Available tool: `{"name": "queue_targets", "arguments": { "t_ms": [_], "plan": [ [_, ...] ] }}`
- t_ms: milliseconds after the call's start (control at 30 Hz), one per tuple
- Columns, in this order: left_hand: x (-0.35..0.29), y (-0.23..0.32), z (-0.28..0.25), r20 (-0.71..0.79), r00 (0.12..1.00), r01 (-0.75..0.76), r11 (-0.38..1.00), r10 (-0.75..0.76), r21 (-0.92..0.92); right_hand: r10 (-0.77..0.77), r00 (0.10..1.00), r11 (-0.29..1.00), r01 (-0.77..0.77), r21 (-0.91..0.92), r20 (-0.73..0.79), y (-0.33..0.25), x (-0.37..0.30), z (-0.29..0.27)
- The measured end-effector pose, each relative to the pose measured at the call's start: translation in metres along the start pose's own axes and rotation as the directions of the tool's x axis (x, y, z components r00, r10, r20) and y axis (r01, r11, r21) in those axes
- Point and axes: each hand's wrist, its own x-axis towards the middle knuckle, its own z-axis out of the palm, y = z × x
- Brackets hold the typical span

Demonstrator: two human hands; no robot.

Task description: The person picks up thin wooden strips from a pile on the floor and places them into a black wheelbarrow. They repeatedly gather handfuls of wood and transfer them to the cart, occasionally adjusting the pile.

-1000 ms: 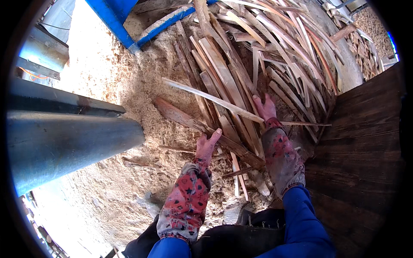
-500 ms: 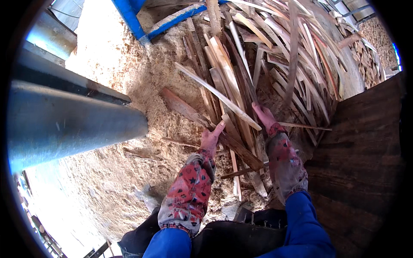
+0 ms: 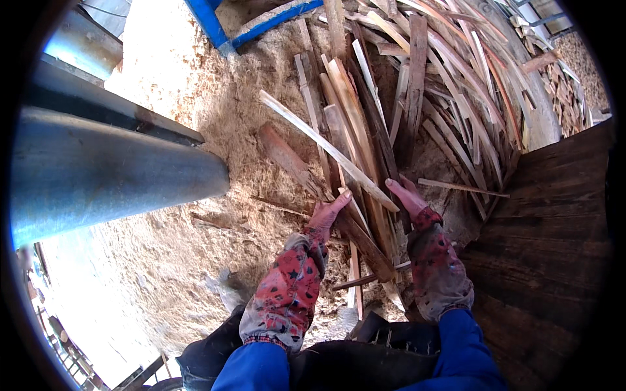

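A loose bundle of long, rough wood strips (image 3: pixel 355 124) lies in front of me on the sawdust. My left hand (image 3: pixel 326 214) closes on a wide brown bark-edged wood strip (image 3: pixel 365 244) at the bundle's left side, thumb on top and the other fingers mostly hidden. Against the right side of the bundle rests my right hand (image 3: pixel 409 197), thumb and fingers apart, partly hidden by the wrist. A pale wood strip (image 3: pixel 319 143) lies slantwise across the top, its near end between my hands. Both forearms wear red patterned sleeve covers.
A large heap of wood strips (image 3: pixel 463 98) spreads at the far right. Dark wooden boards (image 3: pixel 541 215) stand to my right. A thick metal tube (image 3: pixel 124 156) reaches in from the left. A blue frame (image 3: pixel 274 23) stands beyond, and sawdust (image 3: pixel 150 260) covers the ground.
My right hand has drawn back nearer to me along the bundle. A brown slat to the right, upright before, now lies lower beside the bundle. My left hand has hardly moved.
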Motion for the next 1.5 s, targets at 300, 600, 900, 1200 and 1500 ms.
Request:
{"name": "queue_targets", "arguments": {
  "t_ms": [300, 600, 900, 1200, 1500],
  "plan": [
    [-0.026, 0.017, 0.028, 0.116, 0.989, -0.094, 0.995, 0.097, -0.031, -0.006, 1.000, 0.998, 0.005, -0.067, -0.006, -0.008, -0.016, 0.000],
    [-0.066, 0.095, 0.051, 0.015, 0.998, -0.057, 0.987, 0.056, 0.151, -0.003, 0.999, 0.997, 0.006, 0.072, -0.038, -0.065, -0.047, 0.037],
    [-0.094, 0.101, 0.041, -0.002, 1.000, -0.022, 0.993, 0.022, 0.114, -0.020, 1.000, 0.996, 0.021, 0.082, -0.011, -0.068, -0.069, 0.046],
    [-0.147, 0.124, 0.060, 0.020, 0.997, -0.078, 0.994, 0.077, 0.073, -0.107, 0.993, 0.993, 0.109, 0.052, -0.042, -0.132, -0.127, 0.061],
    [-0.207, 0.173, 0.085, 0.032, 0.997, -0.069, 0.997, 0.069, -0.019, -0.143, 0.988, 0.990, 0.143, -0.013, -0.053, -0.163, -0.156, 0.064]
  ]
}}
